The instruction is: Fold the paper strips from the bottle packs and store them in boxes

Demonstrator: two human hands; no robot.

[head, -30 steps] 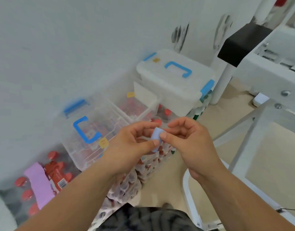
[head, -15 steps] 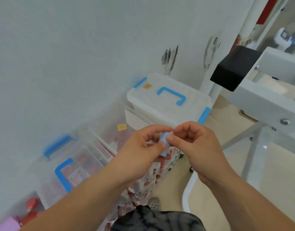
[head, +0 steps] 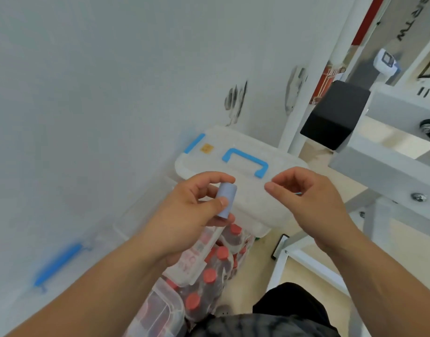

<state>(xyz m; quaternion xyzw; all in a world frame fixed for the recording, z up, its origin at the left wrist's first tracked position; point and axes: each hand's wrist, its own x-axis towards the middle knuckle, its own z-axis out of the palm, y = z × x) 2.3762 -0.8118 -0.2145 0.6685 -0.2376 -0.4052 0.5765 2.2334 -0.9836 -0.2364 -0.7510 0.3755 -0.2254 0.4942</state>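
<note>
L hand (head: 184, 215) pinching folded blue strip (head: 226, 198), btwn thumb & fingers; R hand (head: 313, 203) loose, apart

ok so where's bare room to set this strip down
The closed box lid is bare around its blue handle, showing between the left hand, holding the folded strip, and the right hand. A narrow floor patch runs between the bottle packs and the white frame. Crowded below the left hand: packs and a lidded tub.

Folded blue paper strip (head: 226, 199), upright above the closed box (head: 243, 190).
</note>
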